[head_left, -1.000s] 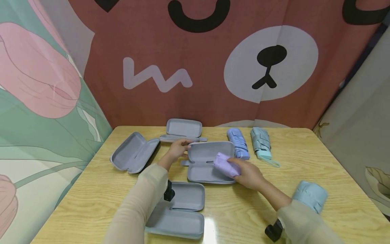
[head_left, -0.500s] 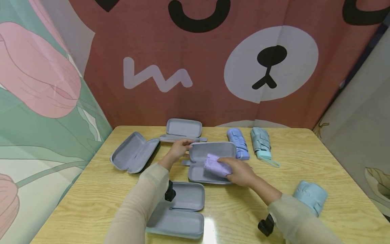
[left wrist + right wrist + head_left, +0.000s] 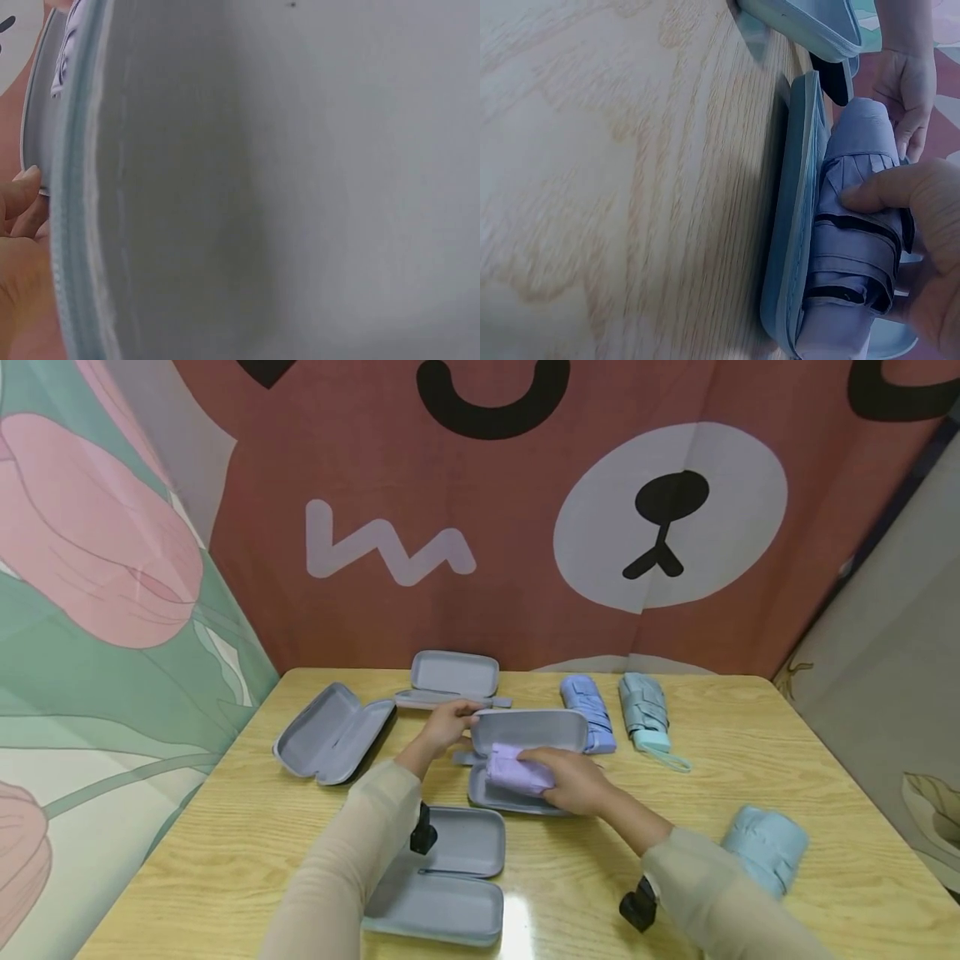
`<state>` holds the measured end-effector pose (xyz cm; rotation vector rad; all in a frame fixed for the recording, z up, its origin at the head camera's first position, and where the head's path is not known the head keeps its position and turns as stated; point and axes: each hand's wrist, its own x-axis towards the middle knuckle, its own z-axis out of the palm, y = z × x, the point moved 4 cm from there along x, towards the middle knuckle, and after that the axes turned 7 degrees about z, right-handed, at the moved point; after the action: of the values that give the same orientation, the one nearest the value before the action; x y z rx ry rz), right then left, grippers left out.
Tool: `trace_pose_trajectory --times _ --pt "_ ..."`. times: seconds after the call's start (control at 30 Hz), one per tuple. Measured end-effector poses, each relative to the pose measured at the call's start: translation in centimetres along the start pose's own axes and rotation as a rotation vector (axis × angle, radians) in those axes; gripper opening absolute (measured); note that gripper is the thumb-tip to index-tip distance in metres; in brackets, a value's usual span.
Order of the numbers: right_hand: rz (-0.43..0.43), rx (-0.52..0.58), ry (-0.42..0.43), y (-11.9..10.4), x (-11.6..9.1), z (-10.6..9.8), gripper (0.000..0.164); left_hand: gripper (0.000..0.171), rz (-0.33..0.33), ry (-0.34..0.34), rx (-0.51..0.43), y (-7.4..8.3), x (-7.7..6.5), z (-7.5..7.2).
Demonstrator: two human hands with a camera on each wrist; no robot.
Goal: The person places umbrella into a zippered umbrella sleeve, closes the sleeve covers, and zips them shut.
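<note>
1. A light-purple folded umbrella of pleated fabric (image 3: 512, 770) is lying lengthwise over the lower half of an open grey zip case with rounded corners (image 3: 532, 727); whether it is touching the case's floor cannot be told.
2. The right hand (image 3: 581, 781) is pinching the umbrella across its middle stretch, the thumb (image 3: 877, 189) pressing the side nearer the wrist camera and the other fingers reaching round the opposite side, partly hidden.
3. Both ends of the umbrella are extending past the grip: in the right wrist view, one smooth end is pointing toward the left hand (image 3: 448, 727), the other is lying near the case's opposite end.
4. The left hand is pinching the same case at its left end, thumb along the edge.
5. Around it, three more open grey cases are resting on the light wood-grain table (image 3: 225, 868): the near case (image 3: 450, 910), the left case (image 3: 309, 737) and the back case (image 3: 454, 675).
6. A periwinkle-blue folded umbrella (image 3: 587, 714) and a grey-green folded umbrella with a wrist loop (image 3: 643, 706) are lying behind, to the right.
7. A pale-blue folded umbrella (image 3: 767, 847) is lying beside the right sleeve (image 3: 712, 885).
</note>
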<state>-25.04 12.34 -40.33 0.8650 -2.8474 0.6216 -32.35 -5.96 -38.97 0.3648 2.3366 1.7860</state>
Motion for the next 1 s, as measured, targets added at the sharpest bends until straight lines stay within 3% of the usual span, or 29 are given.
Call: trace_pose_trajectory --times 0.1,0.27,0.6,1.0 --pt "-0.008 0.011 -0.016 -0.2 0.3 0.2 0.054 0.028 0.016 -0.001 0.012 0.9 -0.7 0.1" --pt "-0.022 0.015 -0.029 -0.5 0.8 0.5 0.054 0.028 0.011 -0.007 0.000 1.0 -0.7 0.2" --pt "-0.049 0.004 -0.054 -0.8 1.2 1.2 0.055 0.028 0.009 0.006 -0.015 -1.6 1.3 0.2" --pt "-0.027 0.011 -0.093 -0.5 1.3 1.8 0.054 0.026 0.016 0.039 0.033 -1.6 1.5 0.3"
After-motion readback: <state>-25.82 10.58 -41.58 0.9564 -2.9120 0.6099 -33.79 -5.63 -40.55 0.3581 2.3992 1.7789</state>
